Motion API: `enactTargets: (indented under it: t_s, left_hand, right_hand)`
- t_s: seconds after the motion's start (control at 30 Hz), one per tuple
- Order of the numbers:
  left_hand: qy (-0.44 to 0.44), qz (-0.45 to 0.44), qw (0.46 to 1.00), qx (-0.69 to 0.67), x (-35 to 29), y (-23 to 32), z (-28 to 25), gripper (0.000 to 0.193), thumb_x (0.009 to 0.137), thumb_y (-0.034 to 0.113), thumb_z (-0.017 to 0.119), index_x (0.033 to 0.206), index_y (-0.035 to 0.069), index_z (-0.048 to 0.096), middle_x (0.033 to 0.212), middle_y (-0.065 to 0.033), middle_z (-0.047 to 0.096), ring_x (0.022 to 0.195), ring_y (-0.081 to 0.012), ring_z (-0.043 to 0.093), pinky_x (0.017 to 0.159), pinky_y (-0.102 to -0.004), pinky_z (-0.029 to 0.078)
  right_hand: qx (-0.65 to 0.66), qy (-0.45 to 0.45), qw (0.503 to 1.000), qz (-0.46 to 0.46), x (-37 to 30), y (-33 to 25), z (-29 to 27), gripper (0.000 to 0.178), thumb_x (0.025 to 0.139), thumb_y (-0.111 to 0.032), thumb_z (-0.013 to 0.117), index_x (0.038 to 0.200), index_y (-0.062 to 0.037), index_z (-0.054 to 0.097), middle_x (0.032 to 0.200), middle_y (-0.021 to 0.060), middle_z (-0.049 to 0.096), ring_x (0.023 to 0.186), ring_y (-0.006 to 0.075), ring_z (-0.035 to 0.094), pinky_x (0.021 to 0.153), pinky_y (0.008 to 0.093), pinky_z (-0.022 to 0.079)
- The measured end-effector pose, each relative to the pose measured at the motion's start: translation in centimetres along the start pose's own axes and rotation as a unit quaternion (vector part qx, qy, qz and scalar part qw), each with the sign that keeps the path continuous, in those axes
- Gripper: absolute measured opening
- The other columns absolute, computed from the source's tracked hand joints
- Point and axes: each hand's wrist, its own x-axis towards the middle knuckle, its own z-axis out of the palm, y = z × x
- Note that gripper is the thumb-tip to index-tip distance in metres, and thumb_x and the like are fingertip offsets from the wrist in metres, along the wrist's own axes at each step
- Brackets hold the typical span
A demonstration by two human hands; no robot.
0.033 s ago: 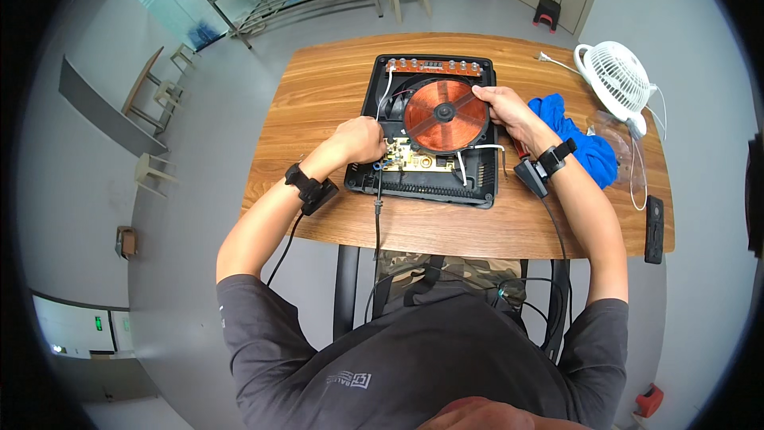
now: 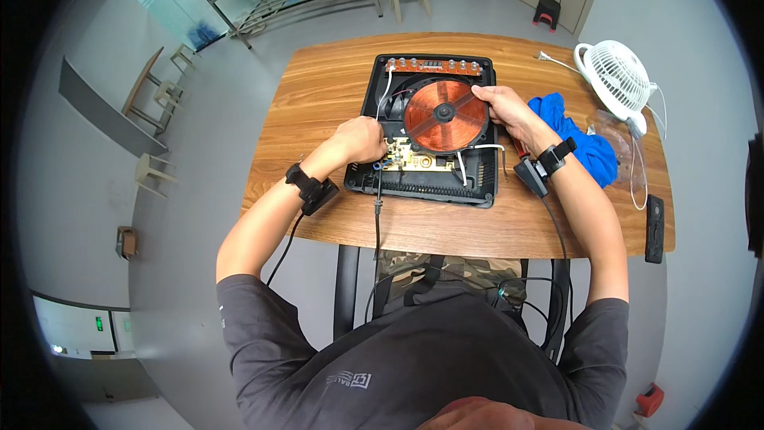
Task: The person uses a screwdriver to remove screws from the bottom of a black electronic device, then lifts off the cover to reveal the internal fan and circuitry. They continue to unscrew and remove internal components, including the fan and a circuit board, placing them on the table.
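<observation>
- On the wooden tabletop (image 2: 318, 95), an opened black induction cooker base (image 2: 430, 183) lies flat, its copper coil (image 2: 446, 115) exposed in the middle.
- The left hand (image 2: 358, 141) is curled loosely, fingers down at the circuit board (image 2: 418, 161) on the cooker's near-left side; whether it grips anything, I cannot tell.
- The right hand (image 2: 503, 107) sits half-closed on the coil's right edge, fingertips touching its rim.
- A blue cloth (image 2: 585, 139) and white fan (image 2: 617, 76) lie to the right.
</observation>
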Motion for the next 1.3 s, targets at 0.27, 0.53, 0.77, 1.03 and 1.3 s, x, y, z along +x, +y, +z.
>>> enactTargets:
  t_s: [0.27,0.53,0.77,1.03,1.3]
  left_hand:
    - [-0.029,-0.041,0.999,-0.017,1.0,-0.2,0.4,0.029,0.084,0.029,0.067,0.092,0.005,0.078,0.088,-0.0244,0.073,0.09,-0.0405,0.071,0.082,-0.0465,0.056]
    - [-0.044,-0.046,0.998,0.0,1.4,0.0,0.4,0.029,0.084,0.027,0.063,0.093,0.003,0.077,0.091,-0.0257,0.072,0.091,-0.0418,0.07,0.082,-0.047,0.056]
    - [-0.057,-0.062,0.996,-0.012,1.1,0.8,0.0,0.034,0.083,0.024,0.063,0.098,-0.004,0.074,0.101,-0.0288,0.071,0.101,-0.0416,0.07,0.088,-0.0461,0.056]
    - [-0.058,-0.079,0.995,-0.011,1.5,1.1,0.2,0.038,0.083,0.027,0.066,0.101,-0.006,0.074,0.105,-0.0282,0.071,0.104,-0.0399,0.07,0.089,-0.0439,0.057]
    - [0.007,-0.074,0.997,-0.032,1.3,-0.4,1.8,0.032,0.08,0.034,0.072,0.083,0.002,0.076,0.083,-0.0234,0.072,0.085,-0.0392,0.071,0.08,-0.0459,0.056]
  right_hand:
    - [-0.054,0.009,0.998,0.022,0.9,-0.2,0.1,0.03,0.105,-0.029,0.057,0.099,-0.0064,0.076,0.058,-0.0077,0.046,0.047,0.0063,0.029,0.047,0.0272,0.02]
    - [-0.439,0.079,0.891,-0.081,2.0,-0.4,0.1,0.048,0.093,-0.043,0.068,0.085,0.005,0.072,0.074,0.0186,0.068,0.07,0.0304,0.066,0.069,0.0417,0.052]
    - [-0.57,0.08,0.817,-0.042,0.9,-2.0,1.8,0.054,0.092,-0.047,0.068,0.11,0.0029,0.073,0.111,0.0338,0.067,0.101,0.0446,0.068,0.092,0.049,0.054]
    - [-0.613,0.06,0.732,-0.292,-2.4,-4.1,7.7,0.037,0.086,-0.033,0.074,0.112,-0.0071,0.07,0.113,0.0157,0.06,0.099,0.0386,0.067,0.084,0.0483,0.056]
    - [-0.623,-0.193,0.718,-0.246,-1.6,-3.6,14.8,0.035,0.086,-0.035,0.078,0.097,-0.0025,0.077,0.089,0.016,0.075,0.089,0.0338,0.072,0.077,0.0441,0.057]
